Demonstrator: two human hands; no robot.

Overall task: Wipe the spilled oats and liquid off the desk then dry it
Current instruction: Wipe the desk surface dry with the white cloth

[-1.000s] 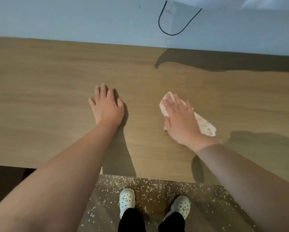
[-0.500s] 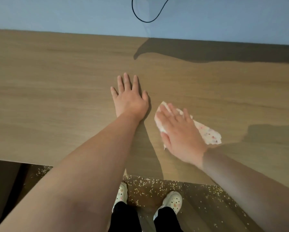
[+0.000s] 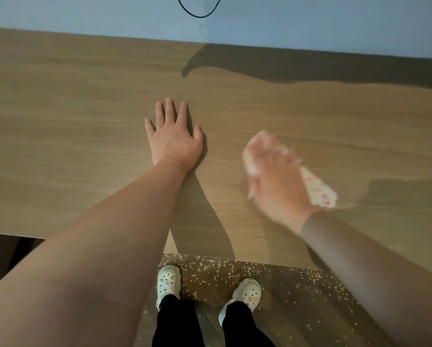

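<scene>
On the light-brown wood-grain desk point(image 3: 60, 146), right of its middle and nearer its front edge than its back edge, lies a crumpled white cloth with reddish markings point(image 3: 318, 190). Right hand point(image 3: 277, 181) sits on top of the cloth and covers most of it; one end of the cloth sticks out from under the hand toward the desk's right side. Hand is smeared by blur, so cannot tell whether its fingers press flat or curl round the cloth. Left hand point(image 3: 175, 141) lies palm down at the desk's middle, fingers straight and slightly spread, holding nothing, apart from the cloth. Dark shadow runs along the desk's back edge on the right. Below the desk's front edge: brown floor strewn with pale scattered oat flakes point(image 3: 210, 267); a pair of white clogs with small charms point(image 3: 168, 283) under black trouser legs point(image 3: 175, 321) stands among the flakes. Beyond the desk's back edge: pale blue wall point(image 3: 335, 21), with a loop of thin black cable point(image 3: 197, 15) against it.
</scene>
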